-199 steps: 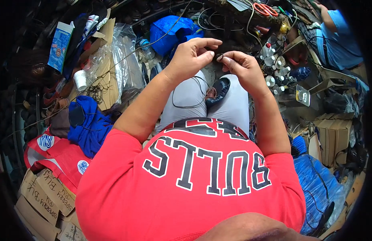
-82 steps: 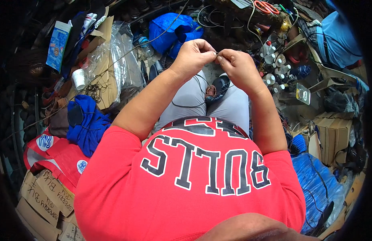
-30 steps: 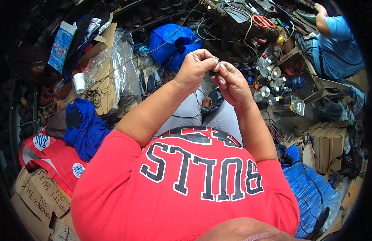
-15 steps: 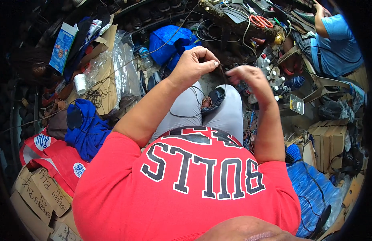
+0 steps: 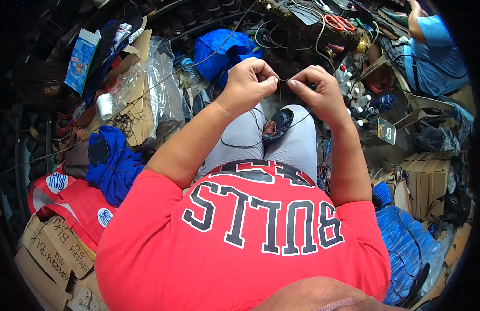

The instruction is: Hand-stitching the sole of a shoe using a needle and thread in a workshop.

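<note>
My left hand [image 5: 247, 84] is closed in a pinch on a thin dark thread [image 5: 283, 80]. Facing it, my right hand [image 5: 323, 94] pinches the same thread, so a short length runs between the fingertips. One strand hangs from there toward my lap. Between my grey-clad thighs sits a dark shoe-like piece [image 5: 277, 126], its opening partly showing a brownish inside. A loop of dark cord curves over my left thigh beside it.
At left lie cardboard, clear plastic, a white cup [image 5: 104, 106] and blue cloth [image 5: 111, 166]. Ahead are a blue bag [image 5: 219, 49] and orange-handled scissors [image 5: 339, 23]. Several bottles [image 5: 356, 98] stand at right, near another person in a blue shirt [image 5: 438, 57].
My right hand, blurred and tilted before, has come up and inward and now pinches the thread. My left hand has hardly moved. The view has shifted slightly.
</note>
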The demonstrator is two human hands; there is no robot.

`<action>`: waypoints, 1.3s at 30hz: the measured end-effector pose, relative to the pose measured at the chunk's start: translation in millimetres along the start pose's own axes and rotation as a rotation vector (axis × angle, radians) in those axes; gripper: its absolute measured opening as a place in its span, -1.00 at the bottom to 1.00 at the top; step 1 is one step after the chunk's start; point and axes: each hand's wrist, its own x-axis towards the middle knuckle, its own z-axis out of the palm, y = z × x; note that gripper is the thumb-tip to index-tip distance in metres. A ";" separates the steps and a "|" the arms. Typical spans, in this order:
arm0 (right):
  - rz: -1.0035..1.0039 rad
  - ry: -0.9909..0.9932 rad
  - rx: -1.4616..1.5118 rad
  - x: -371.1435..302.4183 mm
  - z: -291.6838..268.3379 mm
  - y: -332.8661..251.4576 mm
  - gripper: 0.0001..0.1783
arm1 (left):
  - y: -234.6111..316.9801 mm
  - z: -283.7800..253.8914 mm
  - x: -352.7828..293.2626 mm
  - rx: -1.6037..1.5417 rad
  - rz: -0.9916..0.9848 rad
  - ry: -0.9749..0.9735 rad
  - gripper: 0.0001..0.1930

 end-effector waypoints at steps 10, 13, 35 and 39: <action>0.451 -0.176 0.972 -7.8 10.8 21.9 -0.66 | -0.9 3.5 2.9 0.025 0.080 -0.004 -0.94; 0.399 -0.232 0.969 -6.4 17.9 24.5 -0.70 | 5.3 5.1 2.1 0.061 0.102 -0.002 -0.92; 0.431 -0.022 0.884 -7.3 32.2 20.3 -0.82 | 5.8 0.5 5.2 -0.186 -0.047 -0.075 -0.84; 0.416 0.002 0.811 -6.6 31.6 12.2 -0.82 | 6.0 -0.9 7.2 -0.141 -0.021 -0.083 -0.87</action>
